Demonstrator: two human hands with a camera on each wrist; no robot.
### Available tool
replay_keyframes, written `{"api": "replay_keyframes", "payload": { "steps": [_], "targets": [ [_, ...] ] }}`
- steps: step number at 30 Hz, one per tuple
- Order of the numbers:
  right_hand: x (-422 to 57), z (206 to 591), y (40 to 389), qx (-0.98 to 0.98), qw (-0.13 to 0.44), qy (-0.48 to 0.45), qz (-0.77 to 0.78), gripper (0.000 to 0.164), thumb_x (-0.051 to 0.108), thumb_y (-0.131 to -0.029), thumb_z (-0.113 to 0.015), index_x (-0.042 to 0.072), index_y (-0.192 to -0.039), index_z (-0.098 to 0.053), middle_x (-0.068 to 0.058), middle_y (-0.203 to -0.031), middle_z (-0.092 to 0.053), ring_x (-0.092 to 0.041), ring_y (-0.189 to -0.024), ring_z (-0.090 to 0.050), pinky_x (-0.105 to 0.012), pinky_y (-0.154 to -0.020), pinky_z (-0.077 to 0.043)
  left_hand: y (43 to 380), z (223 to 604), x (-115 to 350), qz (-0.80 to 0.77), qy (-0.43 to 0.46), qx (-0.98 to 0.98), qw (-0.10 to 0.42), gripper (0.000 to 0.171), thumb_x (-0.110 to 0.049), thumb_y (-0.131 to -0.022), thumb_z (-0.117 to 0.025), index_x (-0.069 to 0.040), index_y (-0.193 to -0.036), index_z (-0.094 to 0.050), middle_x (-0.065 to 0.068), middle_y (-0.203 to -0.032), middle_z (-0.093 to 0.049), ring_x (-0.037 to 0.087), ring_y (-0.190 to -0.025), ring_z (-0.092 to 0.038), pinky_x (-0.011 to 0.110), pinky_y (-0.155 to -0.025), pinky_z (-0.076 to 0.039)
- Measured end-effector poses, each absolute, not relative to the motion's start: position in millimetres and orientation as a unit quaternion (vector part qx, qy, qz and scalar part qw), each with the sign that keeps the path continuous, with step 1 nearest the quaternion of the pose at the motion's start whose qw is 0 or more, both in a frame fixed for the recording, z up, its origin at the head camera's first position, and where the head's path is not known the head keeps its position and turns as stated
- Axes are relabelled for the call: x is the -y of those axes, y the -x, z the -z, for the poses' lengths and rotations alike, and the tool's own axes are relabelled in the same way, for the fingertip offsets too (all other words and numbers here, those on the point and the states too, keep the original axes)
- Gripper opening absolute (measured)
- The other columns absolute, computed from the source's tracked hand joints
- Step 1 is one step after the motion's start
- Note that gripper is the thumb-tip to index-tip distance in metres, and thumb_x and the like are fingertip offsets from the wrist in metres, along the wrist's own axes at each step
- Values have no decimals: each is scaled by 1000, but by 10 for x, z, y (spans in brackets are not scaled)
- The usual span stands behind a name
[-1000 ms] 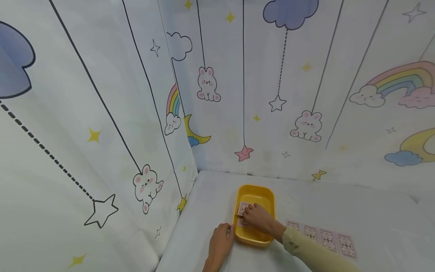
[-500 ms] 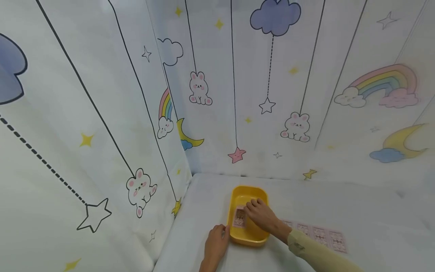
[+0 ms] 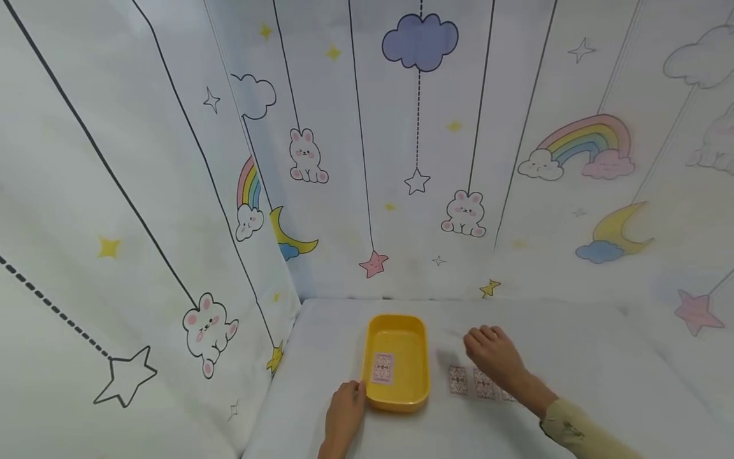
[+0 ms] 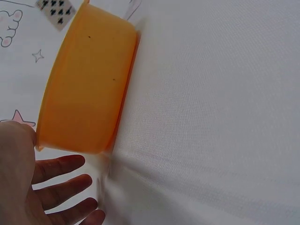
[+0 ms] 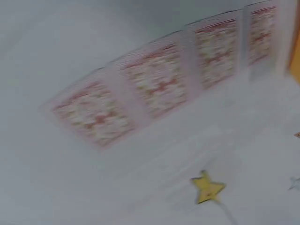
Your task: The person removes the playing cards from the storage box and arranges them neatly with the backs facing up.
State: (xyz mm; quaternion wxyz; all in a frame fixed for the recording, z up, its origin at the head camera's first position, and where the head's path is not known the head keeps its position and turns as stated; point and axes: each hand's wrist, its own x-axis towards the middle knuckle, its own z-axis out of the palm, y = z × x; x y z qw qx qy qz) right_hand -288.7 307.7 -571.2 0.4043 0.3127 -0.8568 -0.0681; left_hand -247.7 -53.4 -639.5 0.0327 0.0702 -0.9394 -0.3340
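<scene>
The yellow tray (image 3: pixel 425 357) stands on the white-covered table, with one playing card (image 3: pixel 381 368) lying back up inside. At the tray's near left corner my left hand (image 3: pixel 344 411) touches its side; the left wrist view shows the fingers (image 4: pixel 63 190) loosely extended beside the orange-looking wall. Right of the tray, my raised right hand (image 3: pixel 496 357) has curled fingers. A tilted card with clubs (image 4: pixel 57 13) shows past the tray in the left wrist view, in the air where the right hand is; the head view barely shows it.
A row of several patterned cards lies back up right of the tray; the nearest card (image 3: pixel 457 380) is fully seen, others partly under the right arm. The right wrist view shows the row, blurred, with an end card (image 5: pixel 96 115). A printed cloth wall (image 3: pixel 344 210) stands behind and left.
My right hand has come out of the tray to the right with a card; two cards lay in the tray before, one now. The left hand stays at the tray while the head view turns right.
</scene>
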Motion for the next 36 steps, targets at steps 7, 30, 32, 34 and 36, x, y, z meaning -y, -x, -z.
{"api": "replay_keyframes", "payload": {
  "steps": [7, 30, 32, 34, 36],
  "targets": [
    [-4193, 6123, 2490, 902, 359, -231, 59, 59, 29, -109, -5, 2, -95, -56, -8, -85, -55, -11, -60, -48, -24, -49, -50, 2471, 6380, 631, 325, -76, 942, 26, 35, -41, -104, -51, -11, -104, -70, 3, -104, -69, 25, -100, -66, 49, -91, -55],
    [-4859, 6549, 1701, 982, 116, -112, 95, 44, 7, -74, -85, 3, -108, -57, -11, -100, -60, -24, -86, -65, -42, -81, -59, 2474, 6370, 536, 339, -70, 938, 12, 43, -39, -106, -47, -3, -115, -68, 9, -107, -70, 30, -106, -66, 51, -93, -55],
    [-4879, 6592, 1665, 983, 117, -110, 89, 45, 6, -74, -85, 3, -108, -57, -11, -102, -61, -26, -89, -66, -43, -82, -59, 2477, 6376, 517, 338, -66, 939, 18, 42, -39, -105, -48, -4, -113, -69, 8, -107, -70, 30, -106, -67, 51, -93, -55],
    [-4887, 6609, 1631, 982, 121, -111, 89, 45, 6, -74, -85, 2, -109, -58, -13, -103, -62, -28, -91, -67, -44, -84, -59, 2477, 6389, 507, 336, -63, 939, 23, 41, -40, -105, -48, -5, -112, -69, 8, -106, -70, 29, -105, -67, 50, -93, -55],
    [-4882, 6598, 1601, 982, 119, -113, 89, 45, 6, -73, -85, 2, -109, -58, -14, -104, -62, -29, -93, -67, -45, -84, -59, 2472, 6389, 504, 336, -58, 940, 26, 41, -40, -105, -48, -6, -111, -70, 7, -105, -70, 29, -104, -67, 49, -92, -56]
  ]
}}
